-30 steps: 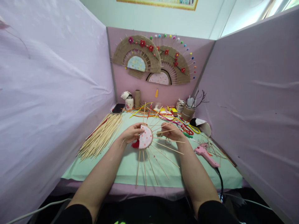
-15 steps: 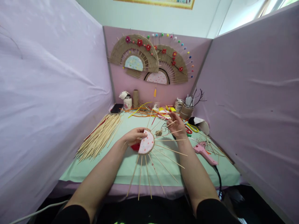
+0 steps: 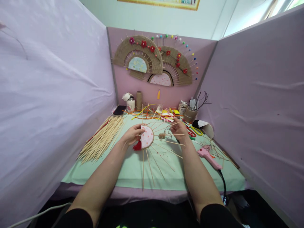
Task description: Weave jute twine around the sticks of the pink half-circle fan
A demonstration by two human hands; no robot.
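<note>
My left hand (image 3: 131,134) grips the straight edge of a pink dotted half-disc (image 3: 146,136) from which several thin bamboo sticks fan out to the right and toward me. A red tassel (image 3: 137,146) hangs below the disc by my left wrist. My right hand (image 3: 178,129) is among the upper sticks, fingers pinched on a thin strand of twine that I can barely make out. A small ball of twine (image 3: 162,136) lies between my hands on the green mat (image 3: 123,167).
A bundle of bamboo sticks (image 3: 102,138) lies at the left. A pink glue gun (image 3: 209,157) with a black cord rests at the right. Coloured strips, a bottle, a twine spool and a cup of tools crowd the back. Two finished fans (image 3: 154,61) hang on the rear wall.
The fan frame has turned and risen a little in my left hand. My right hand moved up and out from the disc, then came back down near the sticks.
</note>
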